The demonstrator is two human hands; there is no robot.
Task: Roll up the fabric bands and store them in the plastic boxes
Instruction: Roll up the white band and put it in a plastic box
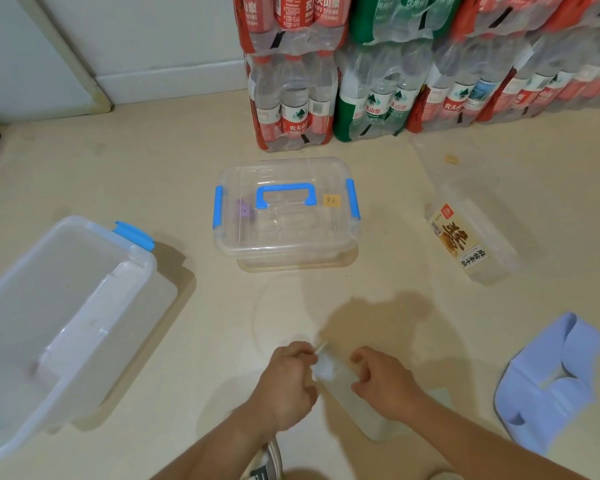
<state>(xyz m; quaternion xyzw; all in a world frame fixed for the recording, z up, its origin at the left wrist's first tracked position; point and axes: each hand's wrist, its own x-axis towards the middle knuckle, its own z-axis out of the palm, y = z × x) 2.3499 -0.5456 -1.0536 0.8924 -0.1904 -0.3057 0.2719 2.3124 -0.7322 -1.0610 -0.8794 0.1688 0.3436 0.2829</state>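
A pale whitish fabric band [347, 393] lies on the floor in front of me, its far end turned into a small roll [323, 368]. My left hand [288, 382] pinches the roll from the left, and my right hand [385, 382] grips it from the right, fingers curled. A lavender-blue fabric band [551, 382] lies loosely folded on the floor at the right. A closed clear plastic box [284, 237] with blue handle and latches stands ahead; something small and purple shows inside. An open translucent plastic box [66, 306] stands at the left.
Shrink-wrapped packs of water bottles [361, 81] are stacked against the wall behind the closed box. A clear labelled food container [468, 237] lies on the floor at the right. A shoe [267, 462] shows below my arms. A white door frame [66, 57] stands far left.
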